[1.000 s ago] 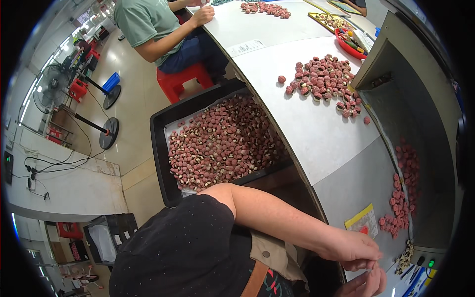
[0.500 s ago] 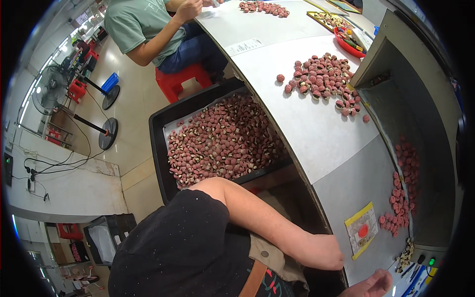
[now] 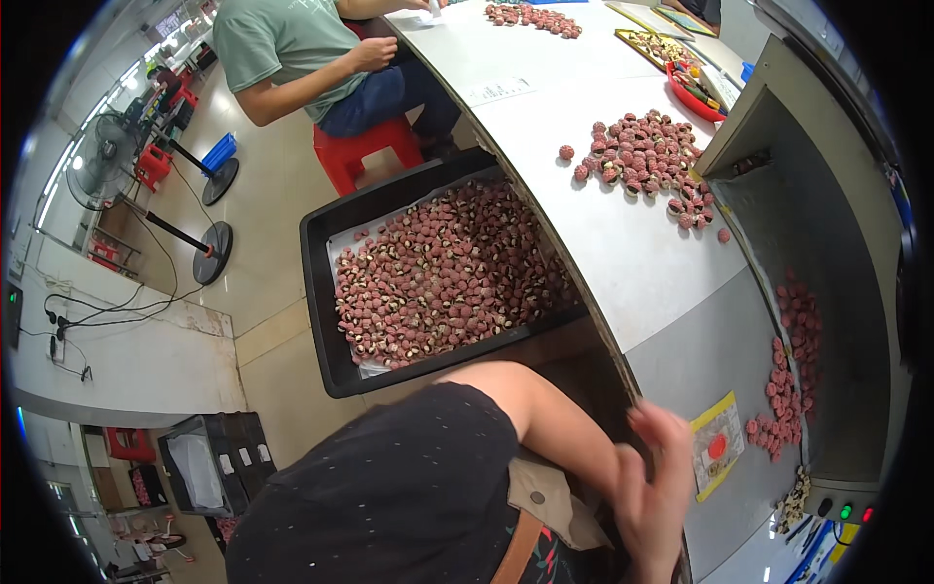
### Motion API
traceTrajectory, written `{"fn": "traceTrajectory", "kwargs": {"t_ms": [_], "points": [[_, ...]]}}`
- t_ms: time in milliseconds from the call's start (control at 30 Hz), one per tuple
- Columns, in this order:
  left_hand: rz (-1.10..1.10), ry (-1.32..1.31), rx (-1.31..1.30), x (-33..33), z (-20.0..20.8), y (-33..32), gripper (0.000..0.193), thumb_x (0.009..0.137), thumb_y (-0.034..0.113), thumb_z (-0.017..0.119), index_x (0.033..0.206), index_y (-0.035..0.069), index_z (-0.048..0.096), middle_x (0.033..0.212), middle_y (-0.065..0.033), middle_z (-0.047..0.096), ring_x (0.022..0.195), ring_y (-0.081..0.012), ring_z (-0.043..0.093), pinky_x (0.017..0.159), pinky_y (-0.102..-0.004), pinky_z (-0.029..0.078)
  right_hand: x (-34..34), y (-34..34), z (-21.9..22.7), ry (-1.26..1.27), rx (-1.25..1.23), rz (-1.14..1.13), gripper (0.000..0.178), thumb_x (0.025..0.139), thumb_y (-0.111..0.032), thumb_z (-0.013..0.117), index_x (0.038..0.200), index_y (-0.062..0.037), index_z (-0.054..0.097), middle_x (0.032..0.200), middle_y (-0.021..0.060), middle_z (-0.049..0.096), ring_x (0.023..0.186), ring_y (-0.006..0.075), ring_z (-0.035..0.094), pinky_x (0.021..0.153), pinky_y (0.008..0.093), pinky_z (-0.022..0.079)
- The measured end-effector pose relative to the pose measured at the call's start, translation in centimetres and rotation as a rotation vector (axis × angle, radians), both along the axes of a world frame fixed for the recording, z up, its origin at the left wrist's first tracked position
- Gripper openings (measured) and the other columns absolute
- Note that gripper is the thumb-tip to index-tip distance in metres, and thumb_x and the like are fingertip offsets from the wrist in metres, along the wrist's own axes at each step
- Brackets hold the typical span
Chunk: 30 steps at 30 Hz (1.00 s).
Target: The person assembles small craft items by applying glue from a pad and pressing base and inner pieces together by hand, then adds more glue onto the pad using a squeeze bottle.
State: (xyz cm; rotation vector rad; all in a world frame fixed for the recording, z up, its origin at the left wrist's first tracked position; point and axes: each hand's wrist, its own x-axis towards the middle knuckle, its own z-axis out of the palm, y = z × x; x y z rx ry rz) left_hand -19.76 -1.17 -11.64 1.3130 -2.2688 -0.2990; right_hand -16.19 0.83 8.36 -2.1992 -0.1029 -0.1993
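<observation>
My left forearm (image 3: pixel 574 438) reaches from a black sleeve toward the table edge. Its hand is hidden behind my right hand (image 3: pixel 657 482), which is raised at that edge. The right hand's fingers are bent and apart, somewhat blurred, and no held thing shows. Closest to it on the grey tabletop lies a flat yellow-edged packet (image 3: pixel 717 448) with a red spot. Beyond the packet is a cluster of small round pinkish-red pieces (image 3: pixel 775 414). A larger pile of such pieces (image 3: pixel 642 151), showing dark and cream parts, rests farther up the white table (image 3: pixel 623 263).
A black crate (image 3: pixel 326 331) full of the same pieces stands left of the table. Beyond it, a person in a green shirt (image 3: pixel 282 54) sits on a red stool (image 3: pixel 365 146). A grey metal housing (image 3: pixel 837 195) bounds the right side. A red tray (image 3: pixel 691 94) is farther back.
My right hand has risen and moved left across my left forearm. The left hand has gone out of sight behind it. The seated person's near hand has come down.
</observation>
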Motion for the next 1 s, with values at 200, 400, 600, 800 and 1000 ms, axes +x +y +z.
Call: {"fn": "traceTrajectory", "kwargs": {"t_ms": [200,400,600,800,1000], "points": [[0.005,0.072,-0.02,-1.3,-1.0,-1.0,0.016,0.084,0.02,0.058,0.084,0.006,0.067,0.084,-0.0118,0.068,0.08,-0.0273,0.065,0.068,-0.0397,0.05,2.5,5.1,0.0,0.099,0.071,0.281,0.026,0.086,-0.005,0.06,0.111,-0.0006,0.056,0.103,0.0162,0.058,0.095,0.0301,0.058,0.083,0.0353,0.047],[0.02,0.189,0.002,-2.8,-1.4,0.1,0.016,0.084,0.019,0.058,0.084,0.006,0.067,0.084,-0.0121,0.068,0.08,-0.0271,0.065,0.068,-0.0394,0.05,2.0,5.5,1.0,0.174,0.174,0.301,0.017,0.088,-0.011,0.06,0.101,-0.0004,0.059,0.099,0.0143,0.058,0.092,0.0288,0.058,0.081,0.0344,0.047],[0.034,0.276,0.017,-3.5,-1.2,0.4,0.016,0.085,0.019,0.058,0.084,0.005,0.066,0.084,-0.0123,0.067,0.08,-0.0268,0.064,0.069,-0.039,0.05,2.5,5.6,-0.1,0.157,0.116,0.256,0.021,0.089,-0.017,0.058,0.103,-0.0005,0.057,0.1,0.0146,0.056,0.094,0.029,0.055,0.083,0.0347,0.045],[0.044,0.355,0.035,-3.6,-1.1,1.1,0.016,0.085,0.019,0.058,0.084,0.005,0.066,0.084,-0.0125,0.067,0.081,-0.0266,0.064,0.069,-0.0386,0.05,1.3,5.7,1.7,0.46,0.169,0.254,0.024,0.088,-0.02,0.061,0.101,-0.0005,0.057,0.102,0.0151,0.054,0.096,0.0297,0.054,0.085,0.0354,0.044],[0.044,0.433,0.053,-3.8,-0.9,1.5,0.016,0.085,0.018,0.058,0.085,0.005,0.066,0.084,-0.0127,0.067,0.081,-0.0263,0.064,0.069,-0.0382,0.05,1.8,5.6,0.0,0.116,0.109,0.247,0.022,0.087,-0.02,0.062,0.095,-0.0009,0.055,0.095,0.0133,0.052,0.086,0.0271,0.054,0.076,0.034,0.046]]}}
